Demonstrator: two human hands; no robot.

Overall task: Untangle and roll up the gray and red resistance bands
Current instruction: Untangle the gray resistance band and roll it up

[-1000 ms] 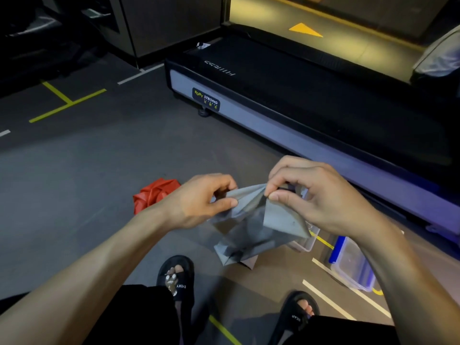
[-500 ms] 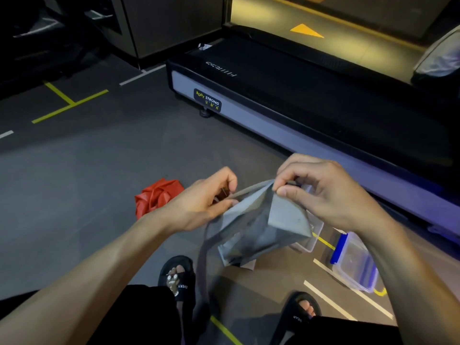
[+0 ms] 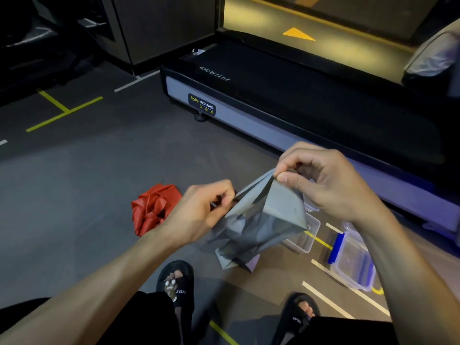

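Clearly the untangling step is in hand, and only for the gray band, which hangs bunched in mid-air at the centre of the frame, above the floor and the person's sandalled feet. The right hand pinches a fold at the band's top between thumb and curled fingers; the left hand pinches a layer at its left edge, fingers curled. Folds overlap below, so it appears far from flat. The red band lies crumpled on the floor just left of the left hand, untouched. Two clear plastic containers sit on the floor at lower right. Next, judging from this, the hands would need to draw the pinched layers apart to free the loop before any rolling.
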